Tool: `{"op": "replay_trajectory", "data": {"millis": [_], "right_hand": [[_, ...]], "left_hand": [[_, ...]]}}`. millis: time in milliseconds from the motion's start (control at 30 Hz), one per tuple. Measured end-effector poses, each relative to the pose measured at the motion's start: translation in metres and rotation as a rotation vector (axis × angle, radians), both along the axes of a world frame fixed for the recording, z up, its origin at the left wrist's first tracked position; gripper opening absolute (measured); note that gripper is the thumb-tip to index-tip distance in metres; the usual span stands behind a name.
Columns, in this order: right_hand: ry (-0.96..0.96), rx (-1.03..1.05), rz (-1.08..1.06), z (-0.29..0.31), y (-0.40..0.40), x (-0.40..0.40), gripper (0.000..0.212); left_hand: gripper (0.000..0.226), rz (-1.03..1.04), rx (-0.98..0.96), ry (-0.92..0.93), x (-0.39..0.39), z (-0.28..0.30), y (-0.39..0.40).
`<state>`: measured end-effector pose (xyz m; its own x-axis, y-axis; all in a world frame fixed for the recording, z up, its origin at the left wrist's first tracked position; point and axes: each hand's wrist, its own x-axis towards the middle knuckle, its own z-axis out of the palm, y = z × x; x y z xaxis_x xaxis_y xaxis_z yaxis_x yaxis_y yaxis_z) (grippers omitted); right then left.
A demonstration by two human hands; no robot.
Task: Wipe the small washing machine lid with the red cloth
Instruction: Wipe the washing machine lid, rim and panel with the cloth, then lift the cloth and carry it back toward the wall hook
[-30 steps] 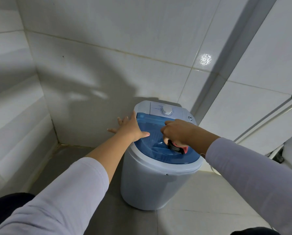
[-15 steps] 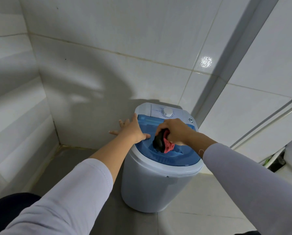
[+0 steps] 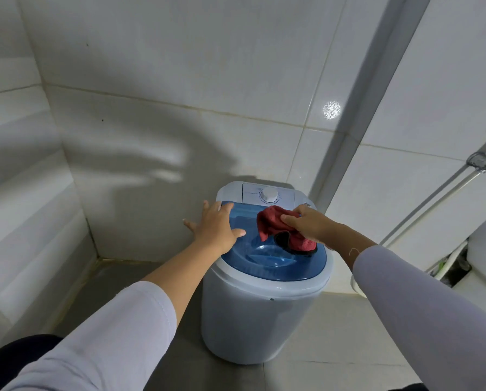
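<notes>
The blue lid (image 3: 275,258) is shut on the small white washing machine (image 3: 253,320), which stands on the floor in a tiled corner. The red cloth (image 3: 275,224) is bunched on the lid's rear right part, just in front of the control panel with its dial (image 3: 269,195), and is pinched in the closed right hand (image 3: 309,224). The left hand (image 3: 216,224) is laid flat with fingers spread on the lid's left rim, apparently to steady the machine. The wiping is judged to be under way: the back is being covered, while the recessed front and the rim are presumably left to be done. No dirt or streaks can be made out.
</notes>
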<state>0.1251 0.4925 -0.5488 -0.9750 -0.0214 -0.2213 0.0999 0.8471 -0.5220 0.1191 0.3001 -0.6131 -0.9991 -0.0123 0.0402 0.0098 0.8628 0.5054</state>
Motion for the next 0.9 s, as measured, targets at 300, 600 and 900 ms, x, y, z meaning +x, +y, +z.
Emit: {"op": "replay_trajectory", "data": {"millis": [300, 600, 900], "right_hand": [[0.03, -0.152, 0.026, -0.001, 0.002, -0.002, 0.036], [0.092, -0.253, 0.007, 0.03, 0.009, 0.003, 0.036], [0.464, -0.32, 0.11, 0.068, 0.002, 0.018, 0.015]], "left_hand": [[0.037, -0.149, 0.184, 0.164, -0.002, 0.024, 0.019], [0.012, -0.165, 0.3, 0.19, -0.01, 0.063, 0.021], [0.031, -0.065, 0.256, 0.189, 0.005, 0.132, 0.013]]}}
